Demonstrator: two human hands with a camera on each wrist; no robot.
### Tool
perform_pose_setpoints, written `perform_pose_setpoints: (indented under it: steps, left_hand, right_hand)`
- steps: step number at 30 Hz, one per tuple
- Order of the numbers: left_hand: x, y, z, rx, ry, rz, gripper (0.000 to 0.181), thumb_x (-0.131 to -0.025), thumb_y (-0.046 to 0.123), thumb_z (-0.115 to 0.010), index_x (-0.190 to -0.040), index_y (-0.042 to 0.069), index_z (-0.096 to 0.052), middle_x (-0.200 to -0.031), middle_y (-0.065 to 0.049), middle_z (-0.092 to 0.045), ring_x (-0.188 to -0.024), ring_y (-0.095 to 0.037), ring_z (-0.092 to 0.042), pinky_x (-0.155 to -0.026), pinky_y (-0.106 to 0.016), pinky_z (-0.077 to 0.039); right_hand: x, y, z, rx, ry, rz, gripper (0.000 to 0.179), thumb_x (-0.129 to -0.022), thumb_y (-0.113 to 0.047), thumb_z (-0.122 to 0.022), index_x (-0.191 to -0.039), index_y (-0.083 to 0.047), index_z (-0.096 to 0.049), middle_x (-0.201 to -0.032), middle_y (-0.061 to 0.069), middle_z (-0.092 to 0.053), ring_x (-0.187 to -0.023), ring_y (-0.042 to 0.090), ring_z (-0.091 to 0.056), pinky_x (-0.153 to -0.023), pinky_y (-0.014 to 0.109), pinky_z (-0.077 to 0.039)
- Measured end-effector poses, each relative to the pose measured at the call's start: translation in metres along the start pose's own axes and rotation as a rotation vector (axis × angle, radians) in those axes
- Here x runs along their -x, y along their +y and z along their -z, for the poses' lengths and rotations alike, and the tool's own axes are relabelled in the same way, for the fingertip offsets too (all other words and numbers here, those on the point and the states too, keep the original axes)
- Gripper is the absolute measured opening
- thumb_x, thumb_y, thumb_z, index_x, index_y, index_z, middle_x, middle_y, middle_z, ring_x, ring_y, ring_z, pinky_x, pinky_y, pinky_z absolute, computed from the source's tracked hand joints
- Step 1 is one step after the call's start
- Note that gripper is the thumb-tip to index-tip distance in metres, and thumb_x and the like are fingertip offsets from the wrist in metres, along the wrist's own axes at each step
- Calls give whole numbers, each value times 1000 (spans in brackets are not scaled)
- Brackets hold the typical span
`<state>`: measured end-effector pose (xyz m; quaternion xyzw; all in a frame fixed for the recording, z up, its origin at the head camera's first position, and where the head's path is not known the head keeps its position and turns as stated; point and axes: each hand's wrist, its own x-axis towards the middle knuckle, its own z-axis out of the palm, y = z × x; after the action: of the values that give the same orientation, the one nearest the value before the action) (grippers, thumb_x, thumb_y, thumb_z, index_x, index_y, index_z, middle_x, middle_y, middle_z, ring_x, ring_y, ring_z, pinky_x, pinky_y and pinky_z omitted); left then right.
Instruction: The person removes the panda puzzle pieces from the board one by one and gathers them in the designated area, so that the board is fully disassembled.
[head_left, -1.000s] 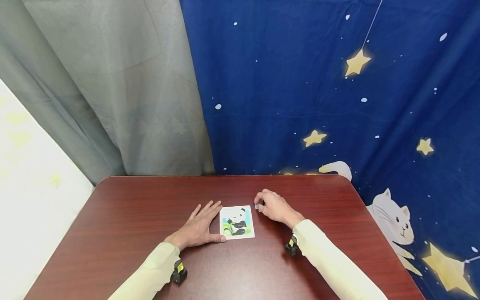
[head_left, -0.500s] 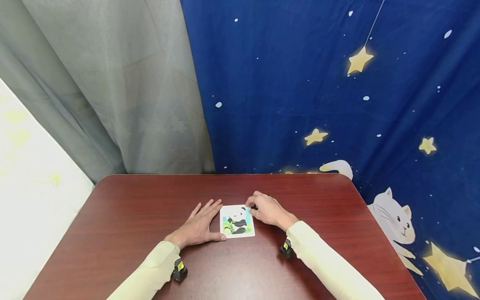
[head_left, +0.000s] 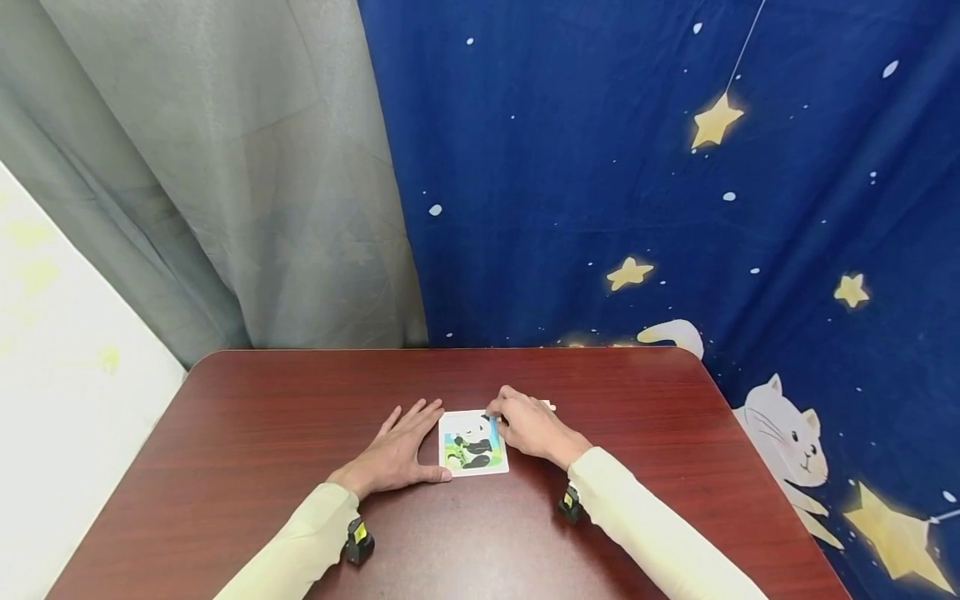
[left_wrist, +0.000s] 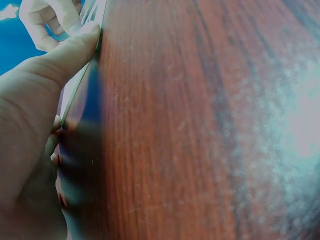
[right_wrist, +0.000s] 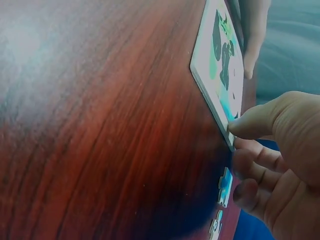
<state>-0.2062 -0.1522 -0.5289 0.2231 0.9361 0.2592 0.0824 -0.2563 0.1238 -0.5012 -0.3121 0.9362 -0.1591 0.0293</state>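
Note:
A square panda jigsaw puzzle with a white border lies flat on the table. My left hand spreads along its left side, fingers straight, the thumb touching the lower left corner. At the upper right corner, my right hand bends its fingers and thumb over a small puzzle piece, mostly hidden by the fingertips. In the right wrist view, the right thumb presses at the puzzle's corner, with the other fingers curled just past the edge. The left wrist view shows the left thumb along the puzzle's edge.
Beside the right hand lie loose puzzle pieces, one with blue on it and another farther down. The dark red wooden table reaches back to a grey curtain and a blue starry curtain.
My right hand has moved left from beside the puzzle to its upper right corner, carrying a small blue piece. A white loose piece now shows behind that hand. The left hand stays in place.

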Motion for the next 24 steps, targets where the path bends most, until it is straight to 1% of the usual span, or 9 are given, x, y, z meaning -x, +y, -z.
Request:
perform_pose_setpoints:
  steps: [3, 6, 12, 16, 19, 24]
  left_hand:
    - [1, 1, 0, 4, -2, 0, 109, -86, 63, -80, -166, 4, -35, -177, -11, -30, -167, -39, -19, -133, -67, -11]
    - [1, 2, 0, 7, 1, -2, 110, -86, 63, -81, -166, 3, -35, -177, -12, -30, -167, -40, -20, -133, -68, -11]
    - [1, 1, 0, 1, 7, 1, 110, -85, 64, -80, -166, 4, -36, -177, -11, -30, -167, -39, -20, -133, -67, -11]
    - [1, 0, 0, 8, 6, 4, 111, -85, 65, -80, -166, 4, -36, -177, -11, -30, -167, -39, -20, -133, -68, -11]
    - [0, 0, -1, 7, 4, 5, 111, -85, 65, -80, -166, 4, -36, -177, -11, -29, -167, -39, -20, -133, -68, -11]
    - [-1, -1, -2, 3, 2, 14, 110, -85, 65, -81, -166, 5, -36, -178, -10, -29, -168, -38, -20, -134, -67, -11]
  right_hand:
    - [1, -2, -1, 23, 2, 5, 26, -99, -10, -70, -123, -15, -80, -110, 0, -66, -88, 13, -65, -80, 32, -57]
    - [2, -4, -1, 44, -2, 19, 26, -100, -12, -70, -124, -14, -80, -111, 0, -66, -85, 12, -65, -73, 30, -56]
    - [3, -10, 3, 73, -33, 43, 26, -101, -16, -70, -124, -14, -80, -109, 2, -64, -76, 13, -65, -64, 30, -52]
    - [2, -13, 6, 61, -44, 31, 28, -98, -16, -71, -125, -14, -80, -111, 3, -64, -76, 16, -66, -62, 32, -51]
    - [1, -14, 7, 57, -50, 29, 30, -96, -15, -72, -125, -13, -80, -113, 3, -65, -78, 18, -67, -62, 34, -53]
    - [0, -14, 6, 57, -61, 18, 30, -96, -17, -74, -125, -12, -78, -115, 5, -64, -78, 18, -66, -68, 38, -57]
